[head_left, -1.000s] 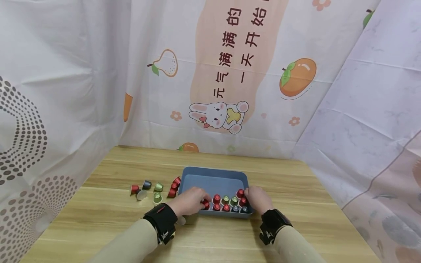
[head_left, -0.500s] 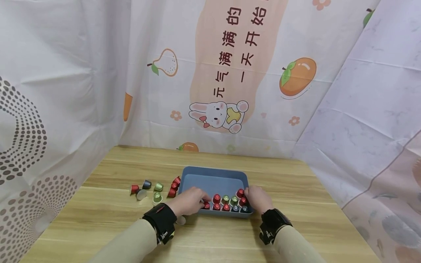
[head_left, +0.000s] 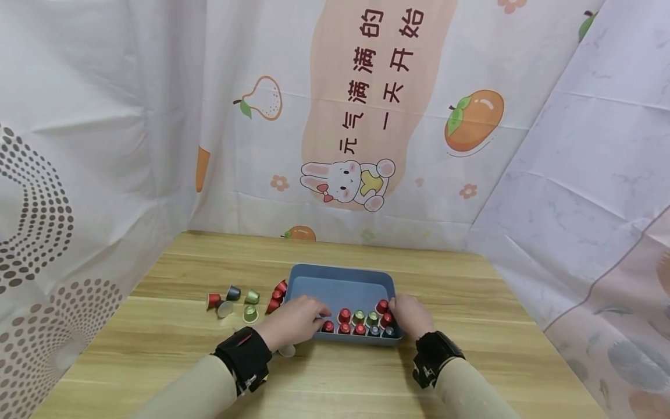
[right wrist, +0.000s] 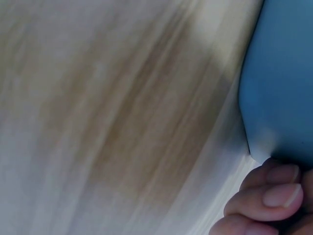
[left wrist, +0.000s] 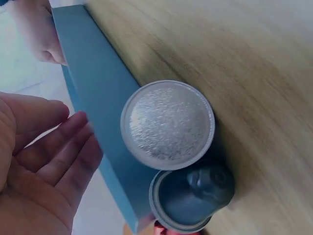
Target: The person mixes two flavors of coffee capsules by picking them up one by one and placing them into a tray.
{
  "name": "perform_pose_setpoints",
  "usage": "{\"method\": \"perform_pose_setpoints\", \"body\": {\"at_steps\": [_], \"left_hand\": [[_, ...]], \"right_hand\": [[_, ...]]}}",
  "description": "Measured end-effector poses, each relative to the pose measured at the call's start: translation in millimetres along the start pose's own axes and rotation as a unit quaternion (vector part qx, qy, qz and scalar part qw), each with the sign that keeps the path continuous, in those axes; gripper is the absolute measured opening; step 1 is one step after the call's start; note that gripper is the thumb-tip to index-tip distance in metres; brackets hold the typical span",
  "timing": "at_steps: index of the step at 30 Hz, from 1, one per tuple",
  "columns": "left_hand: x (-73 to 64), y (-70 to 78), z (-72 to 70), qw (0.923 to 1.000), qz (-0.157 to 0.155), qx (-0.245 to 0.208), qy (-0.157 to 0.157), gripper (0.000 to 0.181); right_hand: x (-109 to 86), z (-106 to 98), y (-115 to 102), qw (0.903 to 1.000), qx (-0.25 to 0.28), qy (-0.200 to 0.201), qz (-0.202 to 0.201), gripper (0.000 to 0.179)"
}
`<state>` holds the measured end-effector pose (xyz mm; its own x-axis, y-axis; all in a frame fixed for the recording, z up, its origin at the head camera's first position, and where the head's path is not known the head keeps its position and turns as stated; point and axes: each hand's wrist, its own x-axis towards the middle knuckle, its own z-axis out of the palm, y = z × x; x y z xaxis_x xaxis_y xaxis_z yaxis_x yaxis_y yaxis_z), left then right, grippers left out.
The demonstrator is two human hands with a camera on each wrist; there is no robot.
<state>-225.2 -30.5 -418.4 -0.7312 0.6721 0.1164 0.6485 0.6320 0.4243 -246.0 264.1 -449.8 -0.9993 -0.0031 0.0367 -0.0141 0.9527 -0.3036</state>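
I see L hand (head_left: 294, 320) relaxed, empty, at blue rectangular tray (head_left: 340, 291); R hand (head_left: 412, 316) grips R end, prob. steadying it. 10 visible shiny red/green/dark-blue cup-shaped capsules (head_left: 344, 316) inside; nearside rows prob. save space.

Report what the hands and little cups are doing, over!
Left hand at left end of tray, holding nothing. Right hand gripping its right rim. Colourful cups standing inside. Loose cups outside, near left hand, might get bumped.
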Motion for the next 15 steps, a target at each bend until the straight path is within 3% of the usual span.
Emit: {"method": "perform_pose_setpoints", "body": {"at_steps": [15], "left_hand": [[-23.5, 7.8, -7.2, 0.9933, 0.036, 0.092, 0.059, 0.006]], "right_hand": [[1.6, 1, 2, 0.9999, -0.003, 0.009, -0.013, 0.037]]}}
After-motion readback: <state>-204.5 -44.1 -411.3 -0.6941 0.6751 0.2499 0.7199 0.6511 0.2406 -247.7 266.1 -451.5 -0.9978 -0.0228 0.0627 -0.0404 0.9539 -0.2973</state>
